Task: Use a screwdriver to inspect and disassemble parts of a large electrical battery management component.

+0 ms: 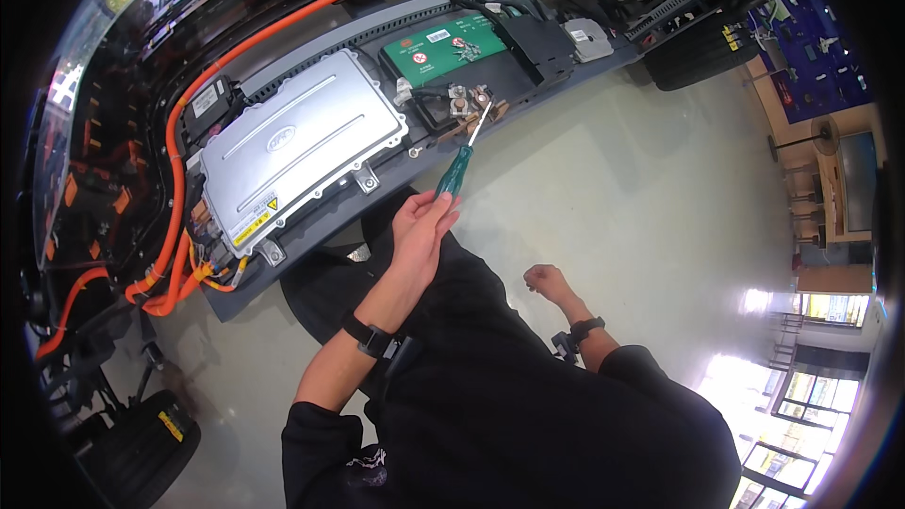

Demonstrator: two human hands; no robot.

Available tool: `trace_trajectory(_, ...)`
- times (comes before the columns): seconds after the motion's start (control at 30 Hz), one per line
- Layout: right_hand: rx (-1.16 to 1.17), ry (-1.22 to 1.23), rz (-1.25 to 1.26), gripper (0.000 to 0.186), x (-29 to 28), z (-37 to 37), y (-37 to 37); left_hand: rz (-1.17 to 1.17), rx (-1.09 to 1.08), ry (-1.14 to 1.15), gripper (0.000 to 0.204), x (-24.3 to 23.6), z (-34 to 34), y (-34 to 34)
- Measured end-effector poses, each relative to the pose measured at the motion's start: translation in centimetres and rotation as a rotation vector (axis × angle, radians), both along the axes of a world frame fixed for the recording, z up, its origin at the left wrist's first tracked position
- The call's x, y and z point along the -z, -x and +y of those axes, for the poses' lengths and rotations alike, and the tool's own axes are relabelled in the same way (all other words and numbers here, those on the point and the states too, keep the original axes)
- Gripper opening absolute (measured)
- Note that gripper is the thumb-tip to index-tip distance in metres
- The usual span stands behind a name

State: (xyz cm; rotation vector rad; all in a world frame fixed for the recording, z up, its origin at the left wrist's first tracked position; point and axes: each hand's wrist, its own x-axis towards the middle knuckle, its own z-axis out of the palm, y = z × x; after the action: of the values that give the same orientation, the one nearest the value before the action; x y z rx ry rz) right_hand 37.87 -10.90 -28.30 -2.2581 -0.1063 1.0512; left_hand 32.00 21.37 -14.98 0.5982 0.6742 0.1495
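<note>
My left hand (426, 224) is closed round the lower end of a screwdriver (456, 172) with a green handle. The metal shaft points up and away, and its tip is at or close to a copper-coloured terminal bracket (482, 98); contact cannot be made out. Beside the bracket lies a black unit with a green label (429, 64), with a few small metal parts (465, 49) on it. To the left is a silver metal housing (306, 132) with bolted edges. My right hand (547, 281) hangs over the floor, fingers curled, their inside hidden.
A thick orange cable (273, 30) runs along the vehicle chassis past the housing. Wheels (702, 61) stand at both ends. A small bolt (415, 152) sits at the frame edge. Pale floor (650, 188) stretches right, towards a fan (826, 137) and a blue tool board (813, 57).
</note>
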Motion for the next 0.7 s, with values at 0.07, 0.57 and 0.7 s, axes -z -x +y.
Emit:
trace_trajectory(0.07, 0.002, 0.011, 0.004, 0.023, -0.16, 0.18, 0.02, -0.015, -0.001, 0.015, 0.03, 0.17, 0.06, 0.16)
trace_trajectory(0.57, 0.019, -0.002, 0.013, 0.023, -0.19, 0.18, 0.18, -0.02, -0.022, 0.029, 0.028, 0.57, 0.1, 0.35)
trace_trajectory(0.7, 0.018, 0.003, 0.01, 0.023, -0.07, 0.16, 0.17, -0.025, -0.023, 0.033, 0.028, 0.58, 0.21, 0.51)
